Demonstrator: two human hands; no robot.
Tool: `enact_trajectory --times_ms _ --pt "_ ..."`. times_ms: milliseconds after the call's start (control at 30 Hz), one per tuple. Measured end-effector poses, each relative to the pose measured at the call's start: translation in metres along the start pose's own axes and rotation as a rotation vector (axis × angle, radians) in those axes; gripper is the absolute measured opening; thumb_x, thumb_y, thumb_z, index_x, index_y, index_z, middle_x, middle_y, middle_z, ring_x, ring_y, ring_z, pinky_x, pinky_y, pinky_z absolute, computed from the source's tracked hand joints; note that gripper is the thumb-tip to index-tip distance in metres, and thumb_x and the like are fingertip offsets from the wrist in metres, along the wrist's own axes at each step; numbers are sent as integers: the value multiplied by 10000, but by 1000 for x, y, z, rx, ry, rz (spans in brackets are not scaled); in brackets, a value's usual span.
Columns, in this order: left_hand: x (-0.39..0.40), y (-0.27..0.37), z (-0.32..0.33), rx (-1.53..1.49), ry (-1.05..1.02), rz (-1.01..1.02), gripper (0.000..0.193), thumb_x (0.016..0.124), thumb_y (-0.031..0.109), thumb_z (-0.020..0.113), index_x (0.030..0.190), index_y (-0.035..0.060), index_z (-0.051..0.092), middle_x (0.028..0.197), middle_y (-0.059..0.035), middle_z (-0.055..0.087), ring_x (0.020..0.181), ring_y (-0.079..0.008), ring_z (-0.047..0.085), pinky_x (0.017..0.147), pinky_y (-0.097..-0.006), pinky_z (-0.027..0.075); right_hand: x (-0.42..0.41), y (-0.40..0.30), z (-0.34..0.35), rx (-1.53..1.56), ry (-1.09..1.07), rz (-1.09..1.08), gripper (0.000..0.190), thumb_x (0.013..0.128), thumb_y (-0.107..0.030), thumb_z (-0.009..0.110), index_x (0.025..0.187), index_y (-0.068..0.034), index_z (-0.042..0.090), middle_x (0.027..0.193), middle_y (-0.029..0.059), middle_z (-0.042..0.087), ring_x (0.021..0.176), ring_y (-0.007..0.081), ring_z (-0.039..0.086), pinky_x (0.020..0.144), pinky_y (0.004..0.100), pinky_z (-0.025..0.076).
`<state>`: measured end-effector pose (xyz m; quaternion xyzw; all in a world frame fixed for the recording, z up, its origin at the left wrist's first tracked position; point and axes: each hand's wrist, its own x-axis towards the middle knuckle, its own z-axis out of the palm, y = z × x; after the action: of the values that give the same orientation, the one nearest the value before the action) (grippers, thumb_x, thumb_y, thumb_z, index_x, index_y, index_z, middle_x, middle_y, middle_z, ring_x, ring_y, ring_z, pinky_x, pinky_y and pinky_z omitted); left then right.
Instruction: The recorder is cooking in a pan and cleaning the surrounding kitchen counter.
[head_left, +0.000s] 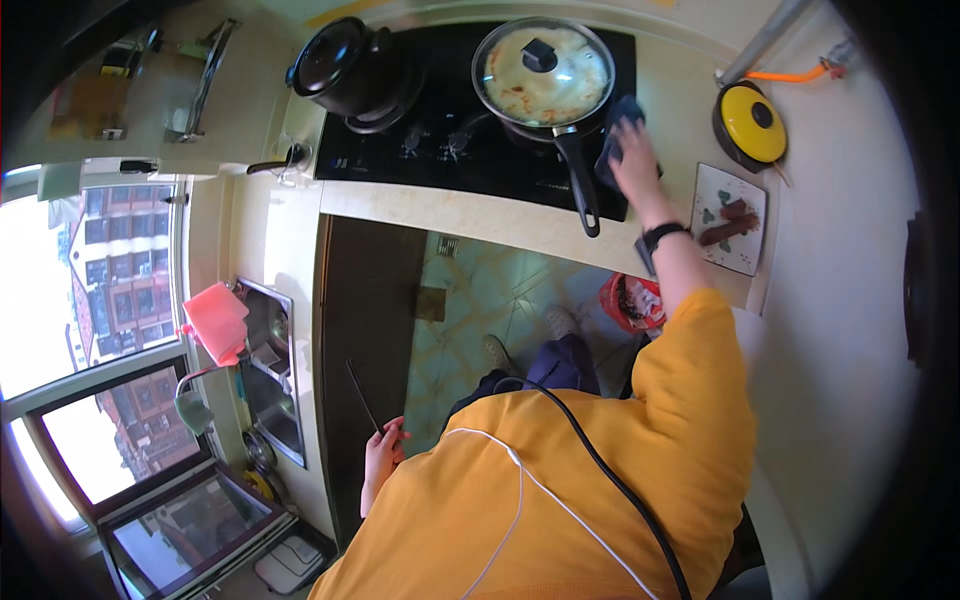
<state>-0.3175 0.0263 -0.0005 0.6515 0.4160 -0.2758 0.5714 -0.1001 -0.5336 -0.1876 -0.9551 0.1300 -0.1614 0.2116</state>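
Observation:
My right hand (636, 159) presses on a dark blue cloth (624, 124) at the right edge of the black glass cooktop (450, 161). Just left of it sits a frying pan under a clear glass lid (517, 67) with a black knob. Pale, partly browned food shows through that lid. The pan's black handle (577, 180) points towards me, past the cooktop's front edge. Low at my left side, my left hand (385, 450) holds thin dark chopsticks (364, 394), tips up; I cannot tell how many.
A lidded black pot (334, 64) stands on the left burner. Right of the cooktop are a yellow-lidded pot (752, 124) and a plate (739, 251) with brown sausage-like pieces. A red-bagged bin (615, 304) is on the floor. The sink (270, 322) lies left, by windows.

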Motion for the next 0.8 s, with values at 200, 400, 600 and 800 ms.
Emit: enact_trajectory --times_ms 200,400,600,800 --pt "19 15 3 11 -140 91 217 894 165 467 1056 44 545 725 -29 586 392 -17 282 366 -175 227 -96 -54 6 -20 -75 -124 617 572 -153 724 1142 -61 506 1209 112 450 1184 322 339 993 437 287" --pt "23 24 8 103 -216 179 237 896 169 462 1082 44 538 741 -27 584 391 -15 285 359 -176 228 -149 -81 -25 5 -5 -62 565 589 -92 701 1118 -45 509 1220 120 436 1164 330 359 989 412 291" --pt "24 19 12 122 -248 224 237 896 170 463 1084 48 542 748 -24 581 389 -15 283 354 -174 225 -219 -31 -50 -85 122 124 507 650 -76 643 1136 -49 503 1238 108 430 1159 329 365 983 394 301" --pt "27 5 17 49 -285 285 218 889 158 475 1061 48 552 723 -19 577 390 -19 280 353 -176 219 -280 32 -92 -137 114 305 547 631 -34 654 1154 -64 498 1258 133 414 1203 341 324 1004 378 291"
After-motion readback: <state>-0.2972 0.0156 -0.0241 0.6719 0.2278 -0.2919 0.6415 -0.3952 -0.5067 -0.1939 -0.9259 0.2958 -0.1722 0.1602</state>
